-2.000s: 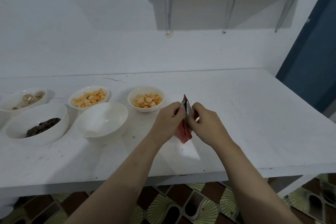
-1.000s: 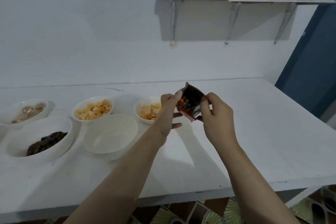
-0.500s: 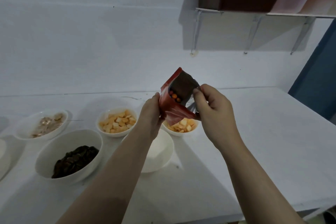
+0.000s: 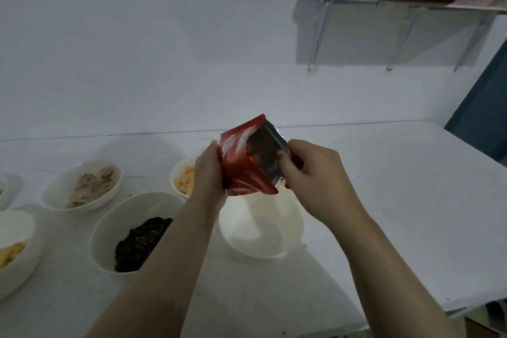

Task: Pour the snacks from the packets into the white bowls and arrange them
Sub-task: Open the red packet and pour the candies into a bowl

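A red snack packet (image 4: 244, 170) with a silver inside is held up above the table, its torn mouth pulled wide, and small orange candies show inside. My left hand (image 4: 207, 173) pinches its left edge and my right hand (image 4: 310, 173) pinches its right edge. Directly below the packet stands an empty white bowl (image 4: 260, 228). To its left, a white bowl (image 4: 115, 230) holds dark brown snacks. Behind my left hand, a bowl of orange cubes (image 4: 182, 178) is partly hidden.
A bowl of pale beige snacks (image 4: 82, 186) stands at the back left, and a bowl with yellow pieces (image 4: 13, 244) at the left edge. The white table (image 4: 397, 200) stretches bare to the right. A wall shelf (image 4: 411, 5) hangs at upper right.
Both hands tore the packet open, lifted it off the table and carried it left over the empty bowl. The view has shifted, so the bowls now sit further right.
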